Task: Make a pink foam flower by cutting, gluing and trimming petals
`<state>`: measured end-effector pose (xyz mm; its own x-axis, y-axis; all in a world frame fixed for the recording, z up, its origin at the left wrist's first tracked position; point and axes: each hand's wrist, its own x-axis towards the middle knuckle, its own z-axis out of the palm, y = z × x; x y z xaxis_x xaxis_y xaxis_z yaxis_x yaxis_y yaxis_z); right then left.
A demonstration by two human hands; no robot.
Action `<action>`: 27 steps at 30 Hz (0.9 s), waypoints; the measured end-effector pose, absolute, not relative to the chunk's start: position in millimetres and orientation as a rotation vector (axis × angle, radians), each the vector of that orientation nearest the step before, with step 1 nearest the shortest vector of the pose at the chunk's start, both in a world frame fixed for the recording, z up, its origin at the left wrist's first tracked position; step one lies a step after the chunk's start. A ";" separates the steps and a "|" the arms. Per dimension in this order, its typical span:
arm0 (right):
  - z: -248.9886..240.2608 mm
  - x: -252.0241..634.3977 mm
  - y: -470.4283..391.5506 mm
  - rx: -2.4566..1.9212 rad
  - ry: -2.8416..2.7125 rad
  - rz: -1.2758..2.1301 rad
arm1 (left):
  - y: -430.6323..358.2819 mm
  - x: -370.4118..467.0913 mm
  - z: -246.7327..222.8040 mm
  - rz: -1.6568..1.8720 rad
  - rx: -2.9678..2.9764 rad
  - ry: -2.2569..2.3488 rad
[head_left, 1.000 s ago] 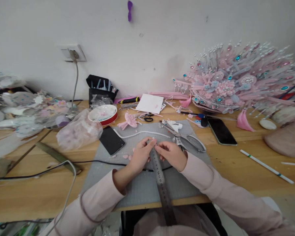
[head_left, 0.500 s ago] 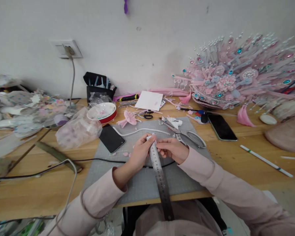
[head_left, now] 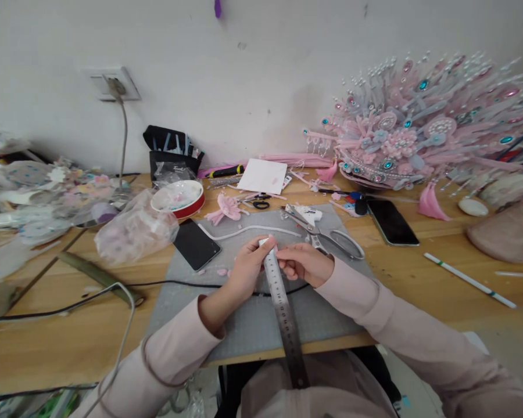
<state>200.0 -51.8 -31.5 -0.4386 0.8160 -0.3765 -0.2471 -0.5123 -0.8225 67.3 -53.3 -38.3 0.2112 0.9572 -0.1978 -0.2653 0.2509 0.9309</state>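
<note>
A steel ruler point(head_left: 282, 307) slants from my hands down toward my lap, its markings facing up. My left hand point(head_left: 249, 264) is closed round the upper end of it, thumb on top. Close against that end, my right hand point(head_left: 307, 262) is pinched, fingertips near the ruler's edge; whatever sits in the pinch is too small to make out. Both hands are above a grey cutting mat point(head_left: 230, 337). Just beyond my right hand lie large scissors point(head_left: 316, 234), blades apart. A white strip point(head_left: 248, 227) curves across the mat behind my hands.
A dark phone point(head_left: 197, 245) lies left, another phone point(head_left: 392, 222) right. A red-rimmed round tin point(head_left: 194, 210) and a plastic bag point(head_left: 135, 232) stand at left. A jewelled pink headdress point(head_left: 396, 139) fills the back right. A black cable point(head_left: 178, 283) crosses the mat under my hands.
The view has shifted slightly, so the table things sit a little further left. My hands keep nearly the same hold at the ruler's upper end.
</note>
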 end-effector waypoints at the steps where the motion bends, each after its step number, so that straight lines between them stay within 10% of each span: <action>1: -31.5 200.3 -51.9 -1.030 -0.889 2.024 | -53.1 67.6 -37.8 1.036 0.886 0.944; 13: -27.7 209.2 -44.7 -0.919 -0.637 2.369 | -52.7 69.6 -35.8 1.052 0.638 0.889; 27: -38.5 196.1 -55.2 -1.040 -1.025 1.672 | -50.2 68.4 -38.7 1.110 0.702 0.961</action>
